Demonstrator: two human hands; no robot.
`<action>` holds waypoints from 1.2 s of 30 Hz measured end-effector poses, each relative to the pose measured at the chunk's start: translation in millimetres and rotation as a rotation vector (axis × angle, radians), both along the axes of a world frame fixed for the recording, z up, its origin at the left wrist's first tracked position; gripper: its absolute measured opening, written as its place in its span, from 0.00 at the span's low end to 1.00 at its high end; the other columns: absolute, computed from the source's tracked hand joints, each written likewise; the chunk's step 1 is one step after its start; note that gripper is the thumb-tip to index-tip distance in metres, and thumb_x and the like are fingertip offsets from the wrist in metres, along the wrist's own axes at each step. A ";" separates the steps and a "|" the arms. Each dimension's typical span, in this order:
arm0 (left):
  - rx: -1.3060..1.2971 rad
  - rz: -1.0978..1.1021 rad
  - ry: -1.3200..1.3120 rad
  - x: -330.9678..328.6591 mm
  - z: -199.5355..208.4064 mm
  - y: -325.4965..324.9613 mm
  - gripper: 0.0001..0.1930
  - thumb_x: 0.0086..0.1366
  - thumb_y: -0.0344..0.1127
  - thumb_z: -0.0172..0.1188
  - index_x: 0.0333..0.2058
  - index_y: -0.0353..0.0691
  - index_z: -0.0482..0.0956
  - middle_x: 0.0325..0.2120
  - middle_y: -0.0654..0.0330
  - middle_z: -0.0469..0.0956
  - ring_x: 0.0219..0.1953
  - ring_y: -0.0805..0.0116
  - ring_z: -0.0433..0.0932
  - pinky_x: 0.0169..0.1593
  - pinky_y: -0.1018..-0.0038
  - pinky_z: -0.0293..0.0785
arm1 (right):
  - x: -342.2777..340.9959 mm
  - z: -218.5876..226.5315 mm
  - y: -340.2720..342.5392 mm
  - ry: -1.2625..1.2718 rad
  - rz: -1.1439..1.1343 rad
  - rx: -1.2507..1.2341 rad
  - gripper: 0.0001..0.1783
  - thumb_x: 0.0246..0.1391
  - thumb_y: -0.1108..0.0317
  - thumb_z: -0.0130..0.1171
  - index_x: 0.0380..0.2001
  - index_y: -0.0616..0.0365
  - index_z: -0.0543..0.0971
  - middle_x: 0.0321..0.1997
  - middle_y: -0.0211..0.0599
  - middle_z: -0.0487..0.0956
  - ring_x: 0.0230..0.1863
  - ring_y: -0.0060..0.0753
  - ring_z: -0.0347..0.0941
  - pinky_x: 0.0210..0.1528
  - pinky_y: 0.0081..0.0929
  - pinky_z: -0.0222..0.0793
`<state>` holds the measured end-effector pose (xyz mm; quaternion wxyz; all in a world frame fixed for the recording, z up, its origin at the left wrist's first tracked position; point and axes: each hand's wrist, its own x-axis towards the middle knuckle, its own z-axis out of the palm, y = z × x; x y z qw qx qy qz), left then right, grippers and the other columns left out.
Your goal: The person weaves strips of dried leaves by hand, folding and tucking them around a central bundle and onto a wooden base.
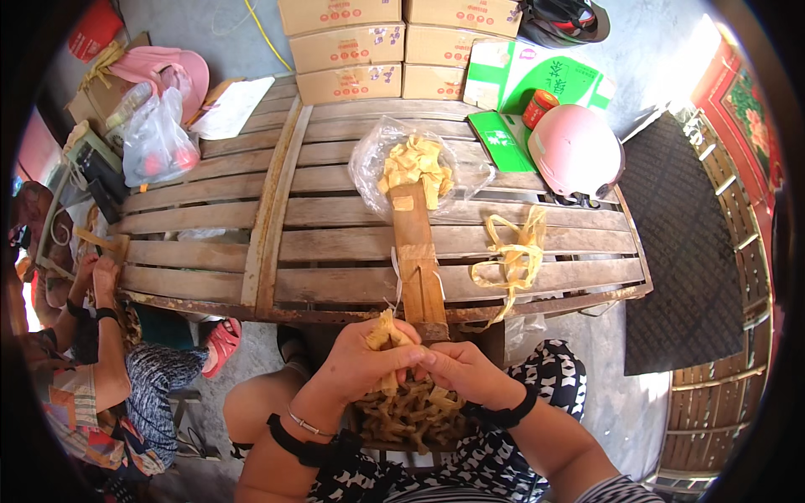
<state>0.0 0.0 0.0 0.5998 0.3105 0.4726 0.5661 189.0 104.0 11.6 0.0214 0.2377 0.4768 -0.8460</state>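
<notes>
**Both hands pinch a yellow strip over a lapful of woven pieces**

From the head camera I see a slatted wooden desk [352, 243] filling the middle of the view. On it a narrow wooden board [417, 251] runs lengthwise away from me, its near end at the desk edge just above my hands, its far end under a clear plastic bag [377, 159] heaped with pale yellow strips. A loose tangle of yellow ribbon [513, 256] lies to the right of the board, apart from it. Farther right sits a pink helmet [575, 151], with a green box [545, 80] and a red can [539, 107] behind it, and stacked cardboard cartons [377, 42] along the far edge. At the left edge another person's hands [94, 281] work at the desk's corner.

My left hand [365, 365] and right hand [465, 369] meet below the desk edge. The fingers of both are clenched on a yellow strip [381, 335], which stands roughly upright, its long axis pointing toward the board's near end. Beneath them, in my lap, rests a pile of woven brownish pieces [411, 415].
</notes>
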 end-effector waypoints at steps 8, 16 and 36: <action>-0.010 0.283 -0.133 11.0 -14.5 12.6 0.04 0.62 0.27 0.60 0.34 0.34 0.77 0.25 0.60 0.76 0.24 0.74 0.74 0.30 0.77 0.72 | 1.2 -6.9 16.4 -0.067 -0.402 0.537 0.11 0.61 0.63 0.61 0.31 0.60 0.80 0.23 0.19 0.74 0.27 0.07 0.65 0.27 0.12 0.61; -0.069 0.440 0.281 15.5 -68.6 46.5 0.06 0.65 0.32 0.60 0.34 0.34 0.78 0.24 0.63 0.75 0.22 0.75 0.71 0.28 0.77 0.70 | -16.8 -44.8 41.9 -0.151 -0.542 1.339 0.11 0.52 0.61 0.67 0.31 0.54 0.77 0.22 0.35 0.79 0.20 0.30 0.74 0.24 0.26 0.68; 0.087 -0.424 0.089 -14.6 33.8 -44.9 0.15 0.64 0.37 0.61 0.48 0.39 0.81 0.26 0.67 0.76 0.28 0.77 0.73 0.33 0.77 0.70 | -54.0 10.9 -18.2 0.253 -0.168 0.995 0.11 0.59 0.69 0.57 0.24 0.63 0.79 0.19 0.31 0.76 0.20 0.23 0.71 0.24 0.23 0.67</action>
